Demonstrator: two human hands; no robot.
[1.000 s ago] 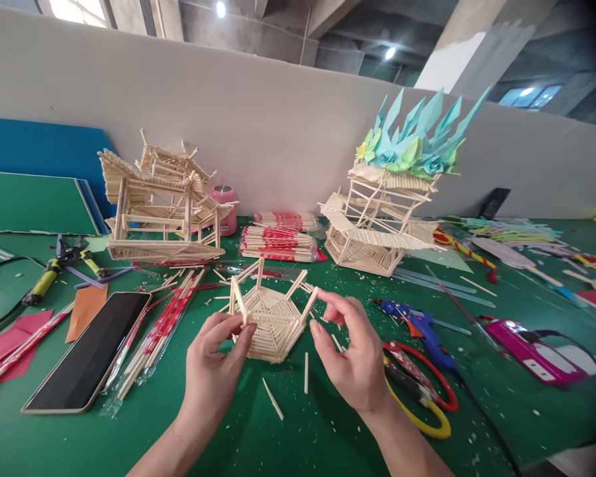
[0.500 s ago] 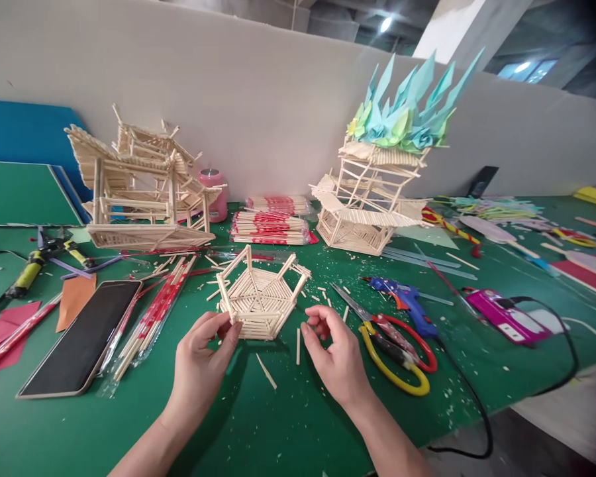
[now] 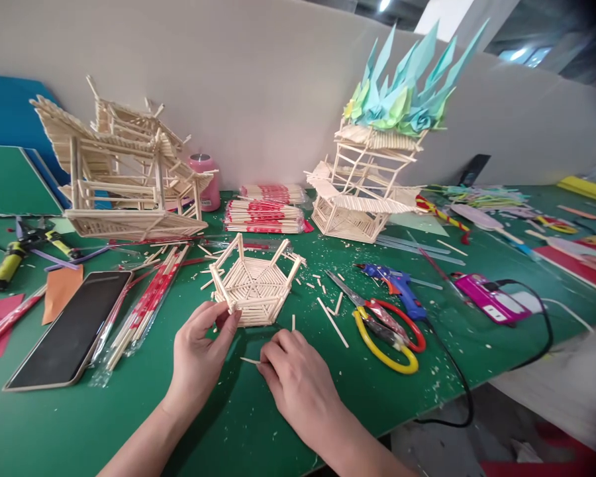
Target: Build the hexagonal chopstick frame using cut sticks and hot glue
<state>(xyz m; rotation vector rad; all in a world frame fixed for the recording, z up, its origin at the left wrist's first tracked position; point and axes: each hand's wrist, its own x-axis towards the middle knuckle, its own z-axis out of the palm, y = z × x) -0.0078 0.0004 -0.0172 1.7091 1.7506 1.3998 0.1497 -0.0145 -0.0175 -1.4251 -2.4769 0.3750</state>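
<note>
My left hand [image 3: 203, 358] pinches the near left corner of a small six-sided frame [image 3: 255, 311] built of pale wooden sticks, with a web-like floor and short slanted posts. The frame rests on the green table. My right hand [image 3: 298, 377] is low over the tabletop just in front of it, back of the hand up. Its thumb and fingertips close on the end of a thin wooden stick [image 3: 249, 360]. Another short stick [image 3: 293, 322] pokes out beyond its knuckles. A longer stick [image 3: 334, 323] lies to the right.
Scissors [image 3: 385, 331] and a blue glue gun [image 3: 400, 289] lie to the right. A phone [image 3: 69, 331] and bagged sticks [image 3: 151, 298] lie left. Behind stand a stick house [image 3: 129, 222], packed stick bundles [image 3: 264, 217] and a stick tower [image 3: 357, 205] with paper leaves.
My right hand has moved left and down to the table, onto the thin stick. My left hand keeps its pinch on the frame. The view has shifted slightly.
</note>
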